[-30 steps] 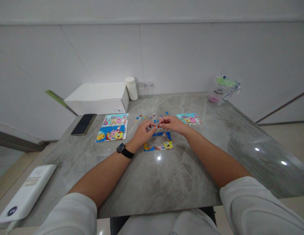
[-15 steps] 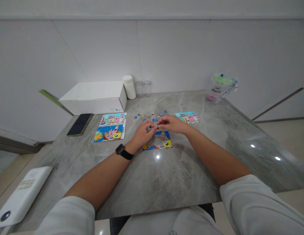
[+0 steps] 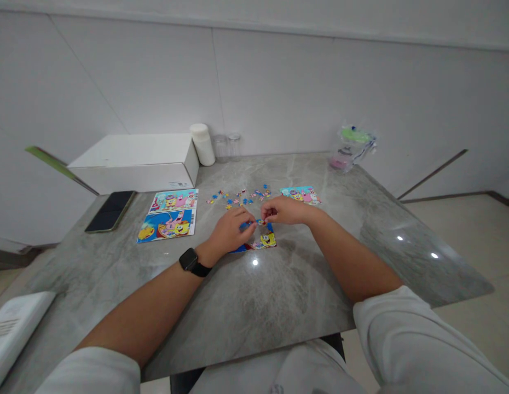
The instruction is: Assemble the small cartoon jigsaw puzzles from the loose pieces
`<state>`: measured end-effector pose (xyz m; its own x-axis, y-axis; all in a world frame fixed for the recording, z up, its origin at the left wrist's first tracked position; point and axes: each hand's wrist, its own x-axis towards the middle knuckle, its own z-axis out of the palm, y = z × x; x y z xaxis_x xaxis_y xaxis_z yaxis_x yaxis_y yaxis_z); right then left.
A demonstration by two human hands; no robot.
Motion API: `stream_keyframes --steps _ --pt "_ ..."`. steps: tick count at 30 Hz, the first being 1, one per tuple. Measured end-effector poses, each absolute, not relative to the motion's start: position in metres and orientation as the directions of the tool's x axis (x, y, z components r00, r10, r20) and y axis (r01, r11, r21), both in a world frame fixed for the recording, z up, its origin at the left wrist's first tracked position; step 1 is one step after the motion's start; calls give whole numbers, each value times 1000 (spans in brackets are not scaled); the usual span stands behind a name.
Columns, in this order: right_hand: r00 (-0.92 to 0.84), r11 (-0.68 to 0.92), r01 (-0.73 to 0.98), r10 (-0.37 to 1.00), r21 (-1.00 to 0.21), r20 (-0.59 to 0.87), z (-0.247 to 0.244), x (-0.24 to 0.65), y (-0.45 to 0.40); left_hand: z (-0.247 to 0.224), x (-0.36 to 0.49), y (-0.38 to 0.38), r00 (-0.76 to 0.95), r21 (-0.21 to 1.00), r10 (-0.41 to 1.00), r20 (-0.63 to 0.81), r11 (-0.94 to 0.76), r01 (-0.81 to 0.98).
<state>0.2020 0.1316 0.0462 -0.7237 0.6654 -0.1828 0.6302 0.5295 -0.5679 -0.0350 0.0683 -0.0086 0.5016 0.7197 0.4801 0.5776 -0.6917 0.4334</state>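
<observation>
A partly assembled jigsaw puzzle (image 3: 267,239) lies on the table in front of me, its blue and yellow cartoon border framing a grey gap. Over its left part, my left hand (image 3: 233,231) has curled fingers, with thumb and fingertips at the puzzle's upper edge. My right hand (image 3: 285,210) pinches a small jigsaw puzzle piece (image 3: 261,222) at the top edge of the puzzle. The left palm and fingers cover much of the puzzle's left side. Loose puzzle pieces (image 3: 237,201) are scattered just beyond both hands.
Picture cards (image 3: 168,223) lie to the left, near a phone (image 3: 110,211). Another picture card (image 3: 301,193) is behind my right hand. Along the back stand a white box (image 3: 135,158), a white bottle (image 3: 203,146) and clear jars (image 3: 233,145). A plastic bag (image 3: 353,149) sits back right.
The view has shifted, so the table things appear farther left. My hands, close together before at the puzzle's top, are now slightly apart, the right one pinching a piece at the top edge.
</observation>
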Motion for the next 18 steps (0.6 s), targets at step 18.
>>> stream_keyframes --steps 18 --pt "-655 576 754 629 -316 -417 41 192 124 -2 -32 56 847 278 472 245 -871 405"
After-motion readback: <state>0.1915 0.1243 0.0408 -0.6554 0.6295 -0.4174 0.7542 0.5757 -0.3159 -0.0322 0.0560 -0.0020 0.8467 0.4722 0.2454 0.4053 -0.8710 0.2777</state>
